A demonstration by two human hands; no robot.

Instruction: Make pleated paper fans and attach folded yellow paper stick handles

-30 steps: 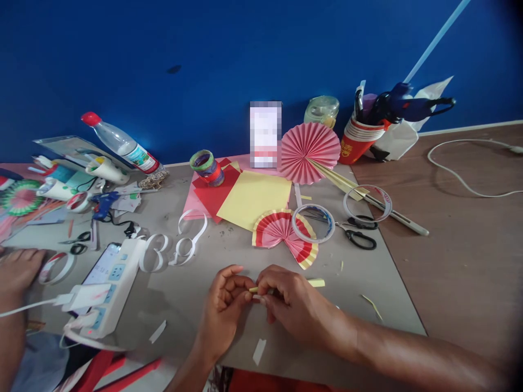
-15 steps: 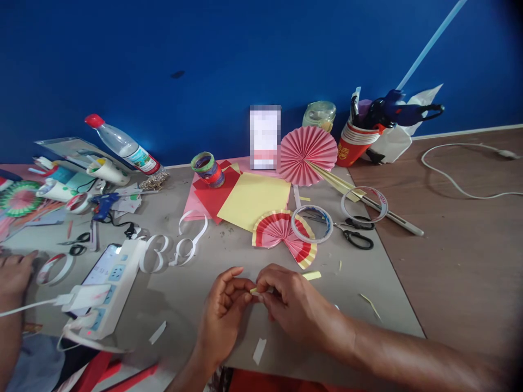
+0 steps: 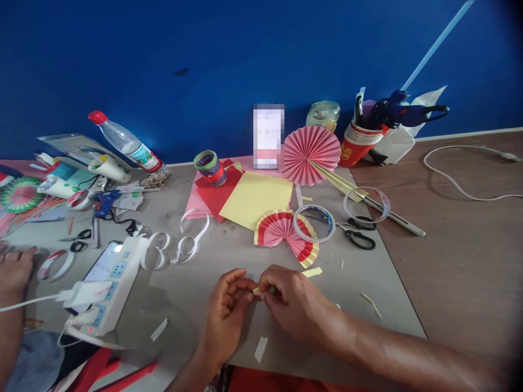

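Between the fingertips of both hands is a small strip of yellow paper [image 3: 257, 291], mostly hidden by the fingers. My left hand [image 3: 231, 307] pinches its left end with thumb and forefinger. From the right, my right hand [image 3: 292, 302] grips the other end, palm down. Just beyond the hands lies a folded paper fan [image 3: 281, 228] in pink, red and yellow, with a roll of tape [image 3: 314, 238] resting on its right side. A yellow paper scrap [image 3: 312, 272] lies beside my right hand. White scraps [image 3: 260, 349] are nearer the table edge.
A pink pleated fan [image 3: 306, 155] leans near a phone [image 3: 268, 136] at the wall. Black-handled scissors [image 3: 359, 239] and a second tape roll [image 3: 368, 204] lie at right. At left are a power strip [image 3: 114, 283], a bottle [image 3: 131, 147] and another person's hand [image 3: 16, 272].
The view has shifted slightly, so everything sits a little further right. Both hands keep their pinch on the paper strip, with hardly any motion.
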